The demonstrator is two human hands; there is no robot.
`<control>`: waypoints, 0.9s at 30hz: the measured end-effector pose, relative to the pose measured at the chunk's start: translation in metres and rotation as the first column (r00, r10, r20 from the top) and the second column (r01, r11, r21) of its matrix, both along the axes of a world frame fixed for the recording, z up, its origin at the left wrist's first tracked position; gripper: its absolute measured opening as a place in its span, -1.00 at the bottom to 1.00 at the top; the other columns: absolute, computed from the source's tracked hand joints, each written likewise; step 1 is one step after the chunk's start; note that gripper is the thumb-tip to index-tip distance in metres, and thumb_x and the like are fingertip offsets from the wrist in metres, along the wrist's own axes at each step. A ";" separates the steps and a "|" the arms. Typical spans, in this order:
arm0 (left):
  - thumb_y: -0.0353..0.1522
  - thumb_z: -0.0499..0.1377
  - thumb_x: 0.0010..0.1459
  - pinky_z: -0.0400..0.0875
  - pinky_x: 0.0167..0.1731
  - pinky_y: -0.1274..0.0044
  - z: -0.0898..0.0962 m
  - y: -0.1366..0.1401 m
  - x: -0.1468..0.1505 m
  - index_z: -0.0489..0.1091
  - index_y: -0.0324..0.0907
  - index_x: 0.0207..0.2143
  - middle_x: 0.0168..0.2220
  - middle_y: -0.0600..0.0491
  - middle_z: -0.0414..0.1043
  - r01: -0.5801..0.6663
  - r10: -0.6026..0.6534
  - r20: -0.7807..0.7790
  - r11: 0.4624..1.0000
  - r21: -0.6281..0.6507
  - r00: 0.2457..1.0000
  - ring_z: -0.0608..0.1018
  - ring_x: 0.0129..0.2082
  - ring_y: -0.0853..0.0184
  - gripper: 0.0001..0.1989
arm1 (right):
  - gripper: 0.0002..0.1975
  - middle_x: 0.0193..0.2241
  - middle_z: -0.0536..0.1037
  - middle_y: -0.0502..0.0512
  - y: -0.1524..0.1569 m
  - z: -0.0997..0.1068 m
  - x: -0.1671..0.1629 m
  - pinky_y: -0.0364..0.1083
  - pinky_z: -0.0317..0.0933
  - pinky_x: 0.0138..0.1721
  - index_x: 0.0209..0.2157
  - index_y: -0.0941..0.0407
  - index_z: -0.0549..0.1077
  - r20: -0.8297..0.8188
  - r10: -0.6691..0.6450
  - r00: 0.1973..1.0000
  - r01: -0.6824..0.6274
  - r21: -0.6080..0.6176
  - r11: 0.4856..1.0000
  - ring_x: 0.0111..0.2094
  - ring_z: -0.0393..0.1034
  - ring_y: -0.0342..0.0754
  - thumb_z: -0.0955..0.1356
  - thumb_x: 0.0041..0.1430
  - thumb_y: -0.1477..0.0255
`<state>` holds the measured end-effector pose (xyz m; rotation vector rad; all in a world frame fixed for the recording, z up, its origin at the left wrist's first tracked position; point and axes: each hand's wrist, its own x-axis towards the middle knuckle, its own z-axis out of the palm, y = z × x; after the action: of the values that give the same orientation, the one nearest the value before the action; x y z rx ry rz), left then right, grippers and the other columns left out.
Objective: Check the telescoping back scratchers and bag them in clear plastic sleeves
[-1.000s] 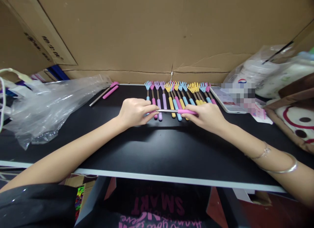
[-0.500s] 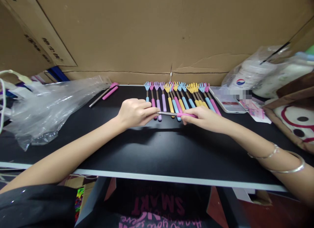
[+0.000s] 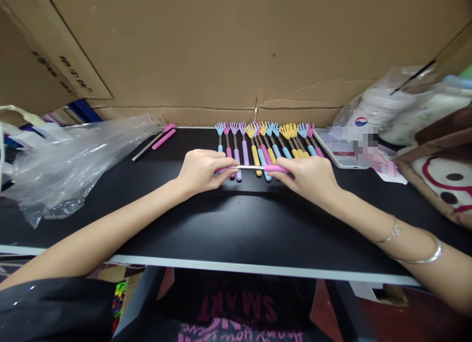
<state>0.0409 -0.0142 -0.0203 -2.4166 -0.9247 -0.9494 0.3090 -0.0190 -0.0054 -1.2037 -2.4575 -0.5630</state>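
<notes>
A pink-handled back scratcher (image 3: 251,167) is held roughly level above the black surface (image 3: 236,234). The right hand (image 3: 311,177) has its fingers wrapped around the pink handle; the left hand (image 3: 202,170) pinches the other end, where the head seems mostly hidden. Beyond lies a row of coloured back scratchers (image 3: 255,157). Farther left, a pink grip (image 3: 164,139) lies near a clear plastic bag (image 3: 73,160).

A pink-handled silver rod (image 3: 259,168) spans nearly level.
</notes>
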 end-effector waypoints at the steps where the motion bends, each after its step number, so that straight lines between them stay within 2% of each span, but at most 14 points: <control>1: -0.20 0.12 0.26 0.12 -0.59 0.58 0.000 0.000 0.001 0.58 -0.09 -0.38 -0.55 0.15 0.51 -0.001 0.001 0.009 1.000 -0.022 1.000 0.47 -0.60 0.45 -0.71 | -0.34 -0.57 0.58 0.08 -0.001 0.001 0.000 -0.11 -0.18 -0.56 -0.42 0.09 0.52 0.015 -0.001 1.000 0.000 0.032 0.999 -0.59 0.37 -0.11 0.04 0.33 -0.04; 3: -0.20 0.12 0.26 0.13 -0.59 0.58 -0.001 -0.001 0.002 0.58 -0.09 -0.38 -0.56 0.16 0.51 0.010 -0.009 0.024 0.999 -0.043 1.000 0.46 -0.61 0.46 -0.71 | -0.36 -0.58 0.57 0.08 -0.002 0.002 0.000 -0.11 -0.21 -0.57 -0.44 0.10 0.50 0.048 -0.010 0.999 0.006 0.086 0.996 -0.58 0.37 -0.11 0.04 0.35 -0.01; 7: -0.22 0.13 0.26 0.11 -0.60 0.59 -0.001 -0.001 0.002 0.58 -0.09 -0.38 -0.56 0.16 0.51 0.025 -0.025 0.028 1.000 -0.005 0.999 0.47 -0.61 0.46 -0.73 | -0.38 -0.60 0.55 0.08 -0.001 0.004 0.000 -0.11 -0.21 -0.57 -0.46 0.12 0.48 0.084 -0.019 0.996 0.006 0.152 0.988 -0.58 0.36 -0.12 0.05 0.37 0.03; 16: -0.21 0.16 0.23 0.08 -0.62 0.57 -0.001 -0.002 0.002 0.57 -0.09 -0.40 -0.60 0.16 0.48 0.001 -0.002 0.007 0.997 0.075 1.000 0.46 -0.62 0.45 -0.75 | -0.28 -0.59 0.57 0.09 0.002 -0.003 0.001 -0.12 -0.19 -0.58 -0.45 0.11 0.48 0.051 0.012 0.999 -0.017 0.086 0.996 -0.60 0.37 -0.13 -0.03 0.32 -0.06; 19: -0.21 0.17 0.23 0.07 -0.63 0.56 -0.002 -0.002 0.002 0.56 -0.09 -0.40 -0.62 0.18 0.45 0.002 -0.001 -0.010 0.993 0.116 1.000 0.46 -0.62 0.46 -0.76 | -0.28 -0.60 0.56 0.09 0.003 -0.005 0.001 -0.13 -0.16 -0.58 -0.45 0.10 0.48 0.036 0.032 0.999 -0.033 0.022 0.999 -0.60 0.39 -0.11 -0.03 0.31 -0.07; 23: -0.19 0.16 0.24 0.07 -0.62 0.56 -0.003 -0.001 0.001 0.56 -0.08 -0.39 -0.64 0.17 0.41 0.000 0.007 -0.047 0.988 0.155 0.999 0.43 -0.63 0.46 -0.74 | -0.29 -0.61 0.55 0.09 0.007 -0.006 0.002 -0.14 -0.11 -0.57 -0.40 0.08 0.51 0.017 0.059 0.998 -0.056 -0.132 0.990 -0.60 0.38 -0.08 -0.02 0.30 -0.09; 25: -0.18 0.14 0.26 0.07 -0.61 0.56 -0.002 -0.001 0.000 0.56 -0.08 -0.40 -0.65 0.16 0.39 0.013 -0.001 -0.066 0.981 0.192 0.998 0.42 -0.63 0.46 -0.72 | -0.34 -0.59 0.55 0.08 0.009 -0.006 0.003 -0.14 -0.07 -0.56 -0.33 0.07 0.54 -0.009 0.061 0.998 -0.061 -0.246 0.967 -0.57 0.39 -0.06 0.03 0.31 -0.08; 27: -0.18 0.13 0.27 0.07 -0.60 0.55 -0.001 -0.001 -0.001 0.56 -0.09 -0.40 -0.65 0.15 0.38 0.030 -0.008 -0.092 0.972 0.232 0.996 0.41 -0.62 0.46 -0.71 | -0.42 -0.58 0.55 0.05 0.010 -0.004 0.004 -0.15 -0.01 -0.54 -0.25 0.06 0.56 -0.053 0.065 0.996 -0.081 -0.383 0.920 -0.55 0.40 -0.07 0.10 0.32 -0.03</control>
<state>0.0403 -0.0147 -0.0209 -2.2520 -0.7158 -0.8936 0.3126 -0.0094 -0.0091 -1.2377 -2.6445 -0.0290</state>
